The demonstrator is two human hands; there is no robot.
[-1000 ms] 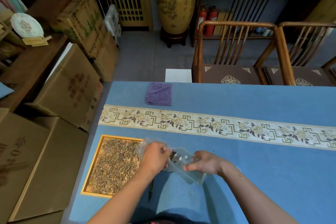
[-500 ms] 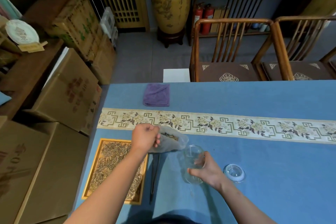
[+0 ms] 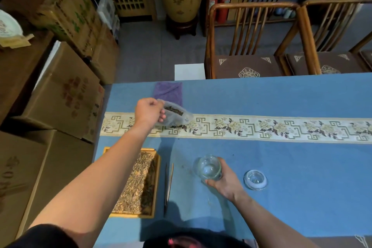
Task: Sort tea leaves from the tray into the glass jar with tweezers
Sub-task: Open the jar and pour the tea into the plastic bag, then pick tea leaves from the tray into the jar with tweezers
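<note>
Fingers (image 3: 162, 116) of your left hand (image 3: 149, 111) pinch plastic bag (image 3: 177, 116) above desk (image 3: 281, 177). Your right hand (image 3: 225, 182) grips glass jar (image 3: 208, 168). Tweezers (image 3: 168, 185) lie beside tray (image 3: 156, 183).

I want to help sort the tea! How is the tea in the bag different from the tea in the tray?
1. The bag is up off the table in the left hand; the tray lies flat on the table.
2. The bag holds a small dark clump; the tray holds a wide bed, mostly pale with dark bits.
3. The bag is clear and soft; the tray is a stiff yellow frame.

Both hold loose dry tea.
</note>
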